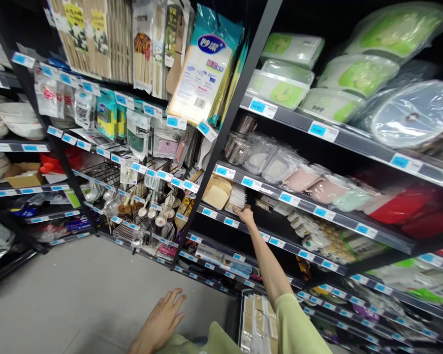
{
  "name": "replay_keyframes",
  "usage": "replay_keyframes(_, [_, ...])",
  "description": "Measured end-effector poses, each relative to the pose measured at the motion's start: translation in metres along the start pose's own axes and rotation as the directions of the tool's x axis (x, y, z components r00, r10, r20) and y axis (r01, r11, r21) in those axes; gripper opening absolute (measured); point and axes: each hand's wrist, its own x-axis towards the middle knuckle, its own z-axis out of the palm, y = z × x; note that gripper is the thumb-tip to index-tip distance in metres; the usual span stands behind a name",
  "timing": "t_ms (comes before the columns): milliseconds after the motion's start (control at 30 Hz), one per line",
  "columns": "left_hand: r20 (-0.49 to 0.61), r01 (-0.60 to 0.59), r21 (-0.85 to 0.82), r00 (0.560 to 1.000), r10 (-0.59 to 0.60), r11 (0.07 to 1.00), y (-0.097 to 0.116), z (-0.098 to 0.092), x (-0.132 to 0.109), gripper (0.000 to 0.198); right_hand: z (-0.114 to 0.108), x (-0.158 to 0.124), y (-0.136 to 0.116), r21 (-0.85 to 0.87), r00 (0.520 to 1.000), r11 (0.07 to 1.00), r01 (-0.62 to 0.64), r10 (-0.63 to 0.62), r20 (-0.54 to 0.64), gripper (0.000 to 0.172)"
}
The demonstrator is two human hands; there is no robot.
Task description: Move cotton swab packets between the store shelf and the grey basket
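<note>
Right hand (245, 215) touches white pack (237, 197) just above, grip perhaps closed; left hand (162, 318) wide.

A clear-wrapped white pack (238, 197) lies on the dark metal shelf (220, 218), right of seemingly flat tan boards (217, 192). The right hand (245, 215) touches its front.

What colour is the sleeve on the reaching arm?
It's a light green fabric sleeve, clearest in the head view.
</note>
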Motion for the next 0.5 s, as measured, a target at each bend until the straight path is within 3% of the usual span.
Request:
replay_keyframes(200, [0.134, 0.037, 0.016, 0.99, -0.039, 0.999, 0.013, -0.011, -0.003, 0.042, -0.004, -0.003, -0.001, 0.067, 0.999, 0.998, -0.013, 0.016, -0.046, 0.062])
replay_keyframes(500, [0.174, 0.033, 0.078, 0.984, -0.046, 0.996, 0.014, -0.017, 0.003, 0.043, -0.008, -0.008, -0.004, 0.138, 0.996, 0.99, -0.017, 0.029, -0.089, 0.06])
